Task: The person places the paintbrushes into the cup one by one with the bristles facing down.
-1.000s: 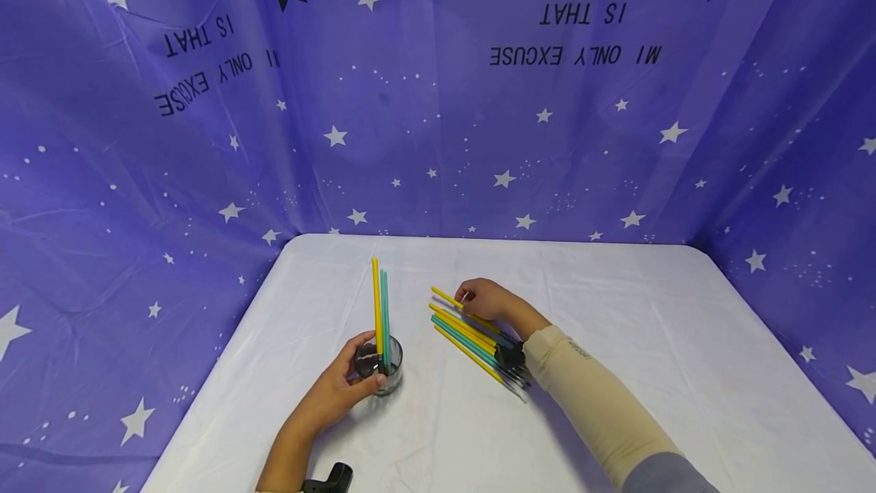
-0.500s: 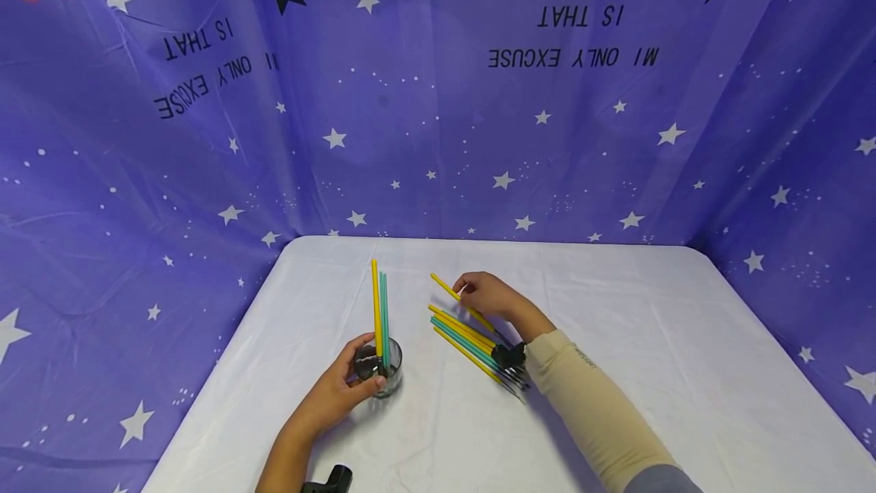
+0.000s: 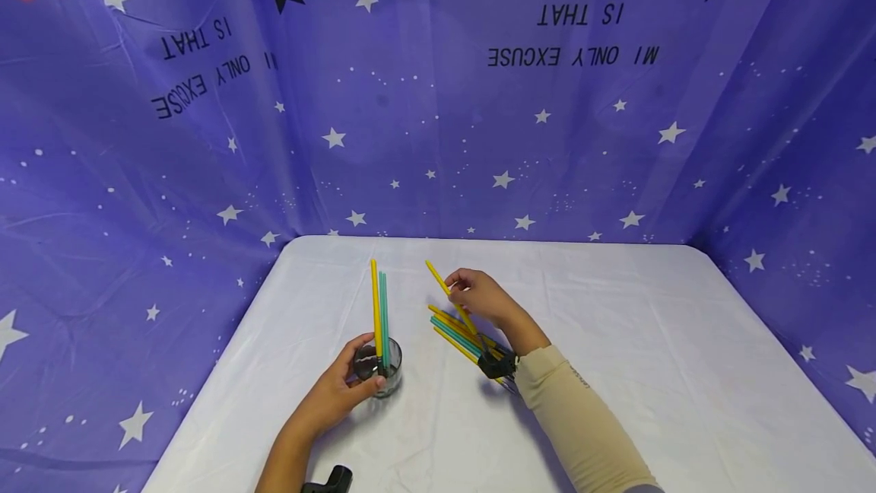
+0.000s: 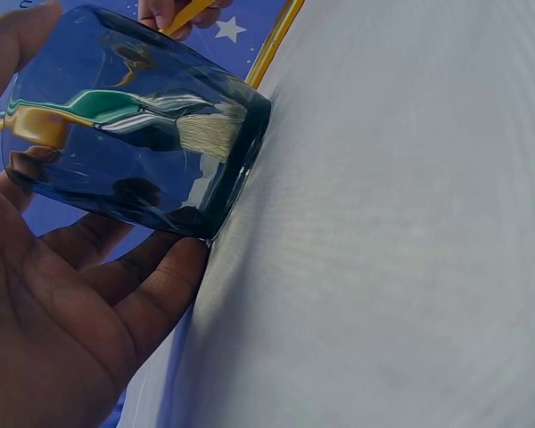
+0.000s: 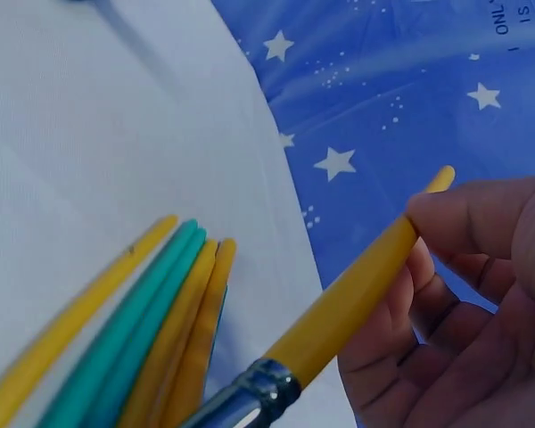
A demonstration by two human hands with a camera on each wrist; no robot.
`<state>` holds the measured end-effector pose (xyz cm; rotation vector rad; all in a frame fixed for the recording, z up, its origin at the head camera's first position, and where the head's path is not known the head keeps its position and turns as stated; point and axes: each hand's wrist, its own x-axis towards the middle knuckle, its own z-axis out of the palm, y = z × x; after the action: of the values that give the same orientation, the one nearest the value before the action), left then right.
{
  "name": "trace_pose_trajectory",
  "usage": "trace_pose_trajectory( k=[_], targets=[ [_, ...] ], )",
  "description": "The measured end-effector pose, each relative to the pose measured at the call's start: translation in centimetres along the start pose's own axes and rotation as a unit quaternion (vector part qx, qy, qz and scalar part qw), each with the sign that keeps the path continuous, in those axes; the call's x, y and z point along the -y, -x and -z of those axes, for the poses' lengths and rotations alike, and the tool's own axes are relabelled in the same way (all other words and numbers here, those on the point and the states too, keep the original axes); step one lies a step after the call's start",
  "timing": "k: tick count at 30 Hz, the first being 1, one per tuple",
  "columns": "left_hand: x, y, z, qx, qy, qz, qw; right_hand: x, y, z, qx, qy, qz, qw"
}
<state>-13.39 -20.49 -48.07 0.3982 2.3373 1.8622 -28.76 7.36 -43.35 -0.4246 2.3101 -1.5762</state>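
Observation:
A dark clear glass (image 4: pixel 134 116) stands on the table with one yellow and two teal brushes (image 3: pixel 385 310) upright in it, bristles down. My left hand (image 3: pixel 338 386) grips the glass around its side. To the right, my right hand (image 3: pixel 482 299) pinches a yellow brush (image 5: pixel 339 303) between thumb and fingers, its handle end raised and pointing to the back left. Below that hand several yellow and teal brushes (image 3: pixel 455 329) lie side by side on the table; their bristle ends are partly hidden by the black wrist device.
The white-covered table (image 3: pixel 424 447) has a back edge against a purple curtain (image 3: pixel 438 97) with stars and lettering. A black device (image 3: pixel 335 478) shows at the left forearm. A gap of bare cloth lies between the glass and the loose brushes.
My right hand has lifted the yellow brush off the others, tilting it steeper and bringing it slightly left. My left hand and the glass have stayed in place.

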Motion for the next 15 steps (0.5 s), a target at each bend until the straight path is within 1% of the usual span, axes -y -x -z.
trace_pose_trajectory(
  k=[4,8,11,15],
  targets=[
    [0.1,0.0,-0.1,-0.002,-0.001,-0.003,1.0,-0.1,0.3,-0.6,-0.008,-0.02,0.007,0.9997],
    [0.1,0.0,-0.1,-0.004,0.002,0.004,1.0,-0.1,0.7,-1.6,-0.004,-0.037,0.006,0.9993],
    [0.0,0.0,0.0,-0.004,0.004,0.009,0.9999,-0.1,1.1,-2.5,-0.003,-0.036,0.006,0.9993],
    [0.0,-0.1,0.0,0.001,0.005,0.008,1.0,0.1,1.4,-3.4,-0.001,-0.044,0.008,0.999]
  ],
)
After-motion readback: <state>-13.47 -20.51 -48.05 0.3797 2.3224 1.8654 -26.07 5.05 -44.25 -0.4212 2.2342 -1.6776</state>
